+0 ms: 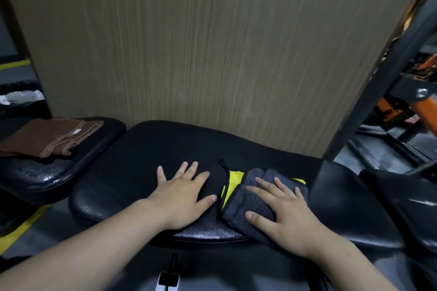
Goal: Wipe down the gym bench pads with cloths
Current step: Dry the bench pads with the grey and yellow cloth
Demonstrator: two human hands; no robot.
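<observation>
- Grey cloth (246, 205), yellow-backed, lies folded on the padded surface (132, 168), right of middle; looks soft, light and plush, likely to bunch
- Right hand (286, 222) presses it flat, fingers (267, 186) straight and spread; probably best driven by palm pressure, not pinched
- Left hand (182, 194) rests flat just beside it, open, holding nothing
- Brown cloth (47, 137) lies folded on the side pad (35, 177), well apart

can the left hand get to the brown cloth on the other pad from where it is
Probably yes. The left hand rests flat and empty on the middle pad, and the folded brown cloth lies uncovered on the neighbouring pad to its left, with nothing between them.
</observation>
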